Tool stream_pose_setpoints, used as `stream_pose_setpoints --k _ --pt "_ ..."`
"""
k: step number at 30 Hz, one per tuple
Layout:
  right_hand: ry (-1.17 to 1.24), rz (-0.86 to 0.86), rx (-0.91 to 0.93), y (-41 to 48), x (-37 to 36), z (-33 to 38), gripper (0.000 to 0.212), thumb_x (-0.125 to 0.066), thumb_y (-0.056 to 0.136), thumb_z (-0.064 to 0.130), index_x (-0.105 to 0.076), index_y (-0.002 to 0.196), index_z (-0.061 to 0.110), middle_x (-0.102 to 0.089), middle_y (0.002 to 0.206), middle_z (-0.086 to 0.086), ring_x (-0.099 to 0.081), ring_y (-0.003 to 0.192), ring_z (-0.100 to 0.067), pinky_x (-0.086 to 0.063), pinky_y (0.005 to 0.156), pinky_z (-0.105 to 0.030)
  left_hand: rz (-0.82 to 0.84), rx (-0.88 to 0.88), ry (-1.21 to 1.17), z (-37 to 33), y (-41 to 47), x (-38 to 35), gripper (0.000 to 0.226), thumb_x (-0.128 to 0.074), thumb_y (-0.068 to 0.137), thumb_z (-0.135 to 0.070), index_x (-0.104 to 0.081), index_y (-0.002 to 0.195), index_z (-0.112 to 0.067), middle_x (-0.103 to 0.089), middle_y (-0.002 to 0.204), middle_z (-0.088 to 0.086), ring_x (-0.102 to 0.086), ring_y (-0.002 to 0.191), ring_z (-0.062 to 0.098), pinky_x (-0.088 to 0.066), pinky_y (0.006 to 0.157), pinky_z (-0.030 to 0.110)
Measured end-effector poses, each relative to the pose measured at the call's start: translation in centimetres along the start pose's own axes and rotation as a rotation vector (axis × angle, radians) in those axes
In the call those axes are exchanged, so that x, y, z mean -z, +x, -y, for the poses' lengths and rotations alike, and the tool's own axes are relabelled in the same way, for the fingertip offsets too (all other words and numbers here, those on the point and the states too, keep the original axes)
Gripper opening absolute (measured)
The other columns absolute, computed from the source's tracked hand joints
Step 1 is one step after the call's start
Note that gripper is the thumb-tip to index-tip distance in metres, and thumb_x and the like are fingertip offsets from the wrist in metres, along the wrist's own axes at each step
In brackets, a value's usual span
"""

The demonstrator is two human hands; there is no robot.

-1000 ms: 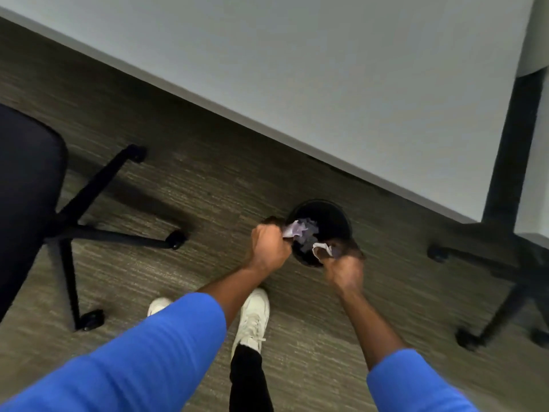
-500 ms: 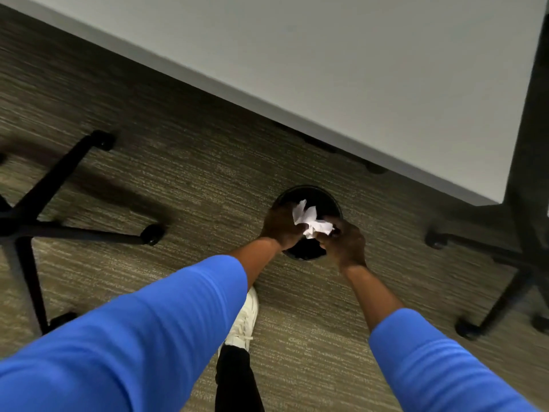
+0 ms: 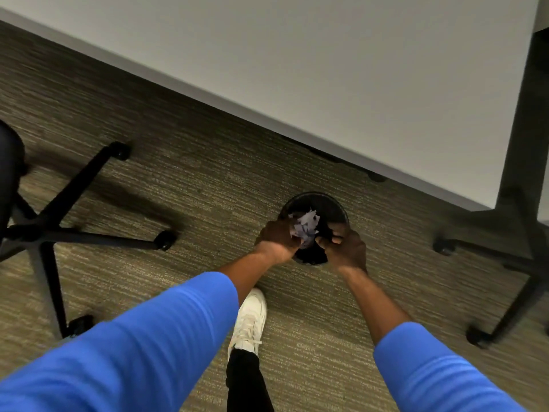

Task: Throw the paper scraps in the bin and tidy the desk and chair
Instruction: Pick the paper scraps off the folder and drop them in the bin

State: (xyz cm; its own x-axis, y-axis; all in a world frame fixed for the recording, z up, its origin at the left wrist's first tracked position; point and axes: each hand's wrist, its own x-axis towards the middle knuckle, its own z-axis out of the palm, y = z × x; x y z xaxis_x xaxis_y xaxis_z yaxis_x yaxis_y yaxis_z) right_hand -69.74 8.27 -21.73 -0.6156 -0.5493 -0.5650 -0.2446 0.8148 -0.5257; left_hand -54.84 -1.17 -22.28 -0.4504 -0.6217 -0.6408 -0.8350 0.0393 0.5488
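A round black bin [image 3: 329,205] stands on the carpet just in front of the white desk [image 3: 326,69]. Both my hands hover over its near rim. My left hand [image 3: 279,239] is closed around a wad of white paper scraps [image 3: 306,226] that sticks out over the bin's mouth. My right hand [image 3: 346,248] is curled beside the wad, its fingertips close to the paper; whether it touches the scraps is hard to tell. The black office chair [image 3: 32,230] stands to the left, only its seat edge and wheeled base showing.
A second chair's black wheeled base [image 3: 505,263] stands at the right, under the desk's corner. My white shoe [image 3: 251,316] is on the carpet just behind the bin. Grey-green carpet lies between the two chair bases.
The hands have stayed over the bin, drawing closer together around the paper wad. The view has shifted slightly, bringing the left chair's seat edge back into sight.
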Motion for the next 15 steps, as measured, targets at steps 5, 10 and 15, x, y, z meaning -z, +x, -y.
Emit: stream_pose_setpoints --k 5,10,15 --pt "0.021 0.018 0.042 -1.9 -1.4 2.8 0.021 -0.081 0.089 0.011 -0.077 0.109 0.009 -0.079 0.115 -0.01 -0.075 0.111 -0.029 -0.057 0.103 -0.038 -0.042 -0.019 0.044 1.2 -2.5 3.2 0.031 -0.066 0.101 -0.035 -0.076 0.12 -0.014 -0.077 0.121 0.011 -0.074 0.113 0.03 -0.06 0.095 0.034" --pt "-0.15 0.066 0.135 -4.9 -3.7 7.6 0.019 -0.071 0.096 0.03 -0.078 0.112 0.023 -0.079 0.115 -0.004 -0.073 0.107 -0.025 -0.055 0.093 -0.031 -0.165 0.093 -0.074 4.2 -6.3 7.6 0.024 -0.07 0.094 -0.026 -0.08 0.114 -0.016 -0.081 0.113 0.009 -0.076 0.11 0.03 -0.063 0.093 0.039" --pt "-0.098 0.153 0.28 -9.0 -7.6 14.7 0.004 -0.078 0.092 0.032 -0.077 0.09 0.029 -0.077 0.082 0.01 -0.074 0.087 -0.018 -0.052 0.073 -0.03 -0.31 0.197 -0.262 9.2 -10.9 13.1 0.016 -0.075 0.094 -0.031 -0.077 0.097 -0.015 -0.082 0.098 0.004 -0.076 0.101 0.025 -0.061 0.091 0.037"
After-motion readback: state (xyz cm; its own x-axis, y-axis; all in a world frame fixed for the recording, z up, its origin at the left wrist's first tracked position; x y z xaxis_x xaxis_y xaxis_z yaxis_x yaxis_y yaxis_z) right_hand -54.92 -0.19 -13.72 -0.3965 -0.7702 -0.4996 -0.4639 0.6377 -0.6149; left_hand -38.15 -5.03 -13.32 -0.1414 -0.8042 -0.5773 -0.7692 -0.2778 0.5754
